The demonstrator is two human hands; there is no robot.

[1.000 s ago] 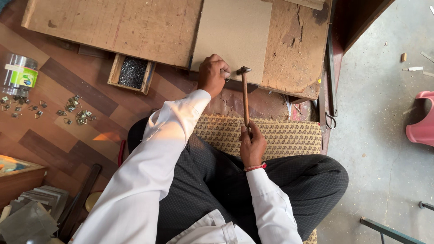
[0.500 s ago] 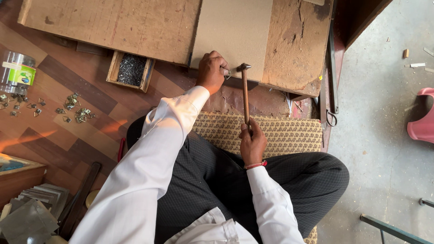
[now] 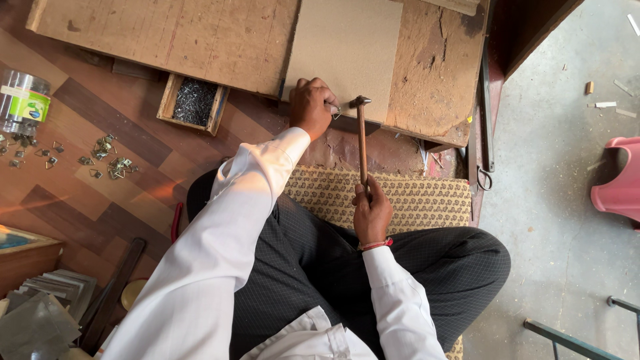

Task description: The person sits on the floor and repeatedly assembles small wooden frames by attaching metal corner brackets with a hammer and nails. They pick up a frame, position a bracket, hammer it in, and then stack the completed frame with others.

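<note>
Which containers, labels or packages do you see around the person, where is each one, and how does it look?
Jar: far left on the floor, round, clear body, with a green and white label.
Small wooden box: left of the left hand, at the board's edge, rectangular, open, full of dark nails.
Stack of clear plastic packets: bottom left corner, flat, greyish.
No signs or screens in view.
</note>
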